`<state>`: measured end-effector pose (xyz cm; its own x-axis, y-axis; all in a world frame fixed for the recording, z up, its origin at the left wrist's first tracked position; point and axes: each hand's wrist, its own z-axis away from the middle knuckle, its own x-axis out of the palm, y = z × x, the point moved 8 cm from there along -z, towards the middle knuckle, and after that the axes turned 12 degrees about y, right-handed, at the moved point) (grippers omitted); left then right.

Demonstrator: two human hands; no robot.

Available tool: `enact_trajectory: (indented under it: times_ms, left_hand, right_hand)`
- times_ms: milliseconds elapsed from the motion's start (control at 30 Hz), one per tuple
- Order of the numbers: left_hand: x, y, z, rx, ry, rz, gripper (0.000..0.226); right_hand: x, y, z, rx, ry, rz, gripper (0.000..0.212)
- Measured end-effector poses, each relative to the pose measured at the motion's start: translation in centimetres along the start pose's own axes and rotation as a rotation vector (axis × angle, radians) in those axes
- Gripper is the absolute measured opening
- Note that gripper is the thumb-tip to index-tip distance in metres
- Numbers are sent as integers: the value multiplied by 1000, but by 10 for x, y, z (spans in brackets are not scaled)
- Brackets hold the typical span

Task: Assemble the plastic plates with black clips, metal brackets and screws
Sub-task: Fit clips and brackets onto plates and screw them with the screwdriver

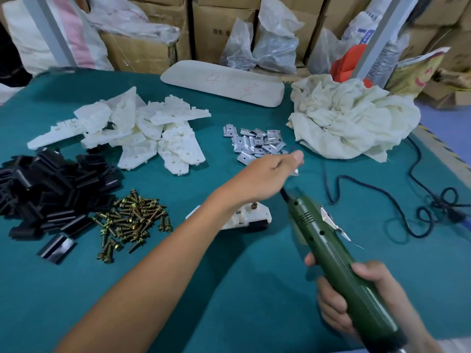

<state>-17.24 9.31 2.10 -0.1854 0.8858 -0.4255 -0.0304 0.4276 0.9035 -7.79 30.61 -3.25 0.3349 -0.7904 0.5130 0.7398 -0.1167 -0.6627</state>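
Nearest, the right grip [356, 299] is wrapping closed around the green electric screwdriver [328, 240], which is angling its bit toward the half-built plate [254, 215] lying on the teal surface [229, 276]. The bit is sitting just beside the left forearm crossing above that plate. A stray trigger press could be jabbing the arm, and the forearm could be toppling the screw [254, 205] standing in the plate. Leftward, spare screws [132, 217] and black clips [51, 184] are lying heaped. Farther out, the left grip [277, 165] is reaching onto the metal brackets [257, 145]. Its fingers are hiding behind the hand, so I cannot tell whether it is pinching one. Beyond, plastic plates [142, 131] are lying piled.
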Motion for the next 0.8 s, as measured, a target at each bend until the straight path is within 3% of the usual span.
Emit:
enact_trajectory:
  times_ms: [67,133,167,200,233,267,333,367,467,633,733,800]
  left_hand:
    - [-12,-6,-2,-78,31,166,42]
    - [-39,-14,5,-58,161,243,32]
    - [-53,-20,12,-23,219,186,29]
    - [-64,-28,21,9,245,51,30]
    - [-69,-39,32,24,223,-152,40]
    - [-70,-52,43,10,159,-385,60]
    - [-65,-79,64,-40,32,-740,103]
    - [-62,-86,71,-45,13,-798,113]
    - [-57,-93,74,18,123,-728,110]
    - [-53,-95,70,73,224,-569,104]
    - [-52,-95,71,95,237,-517,98]
    - [-52,-94,72,100,238,-495,93]
  right_hand:
    - [18,-2,-12,-49,-17,-102,48]
    - [-3,-16,-13,-263,176,-71,50]
    - [-5,-10,-14,-252,194,-130,50]
    - [1,-15,-16,-237,175,-159,49]
    - [17,-22,-23,-232,11,-259,47]
    - [23,-29,-30,-222,-42,-345,48]
    - [25,-61,-32,-440,87,-203,70]
    - [34,-74,-35,-501,122,-160,79]
    - [63,-107,-45,-625,99,-153,83]
    - [90,-133,-73,-761,121,-168,47]
    - [102,-141,-89,-800,170,-188,48]
    - [112,-143,-95,-854,173,-153,62]
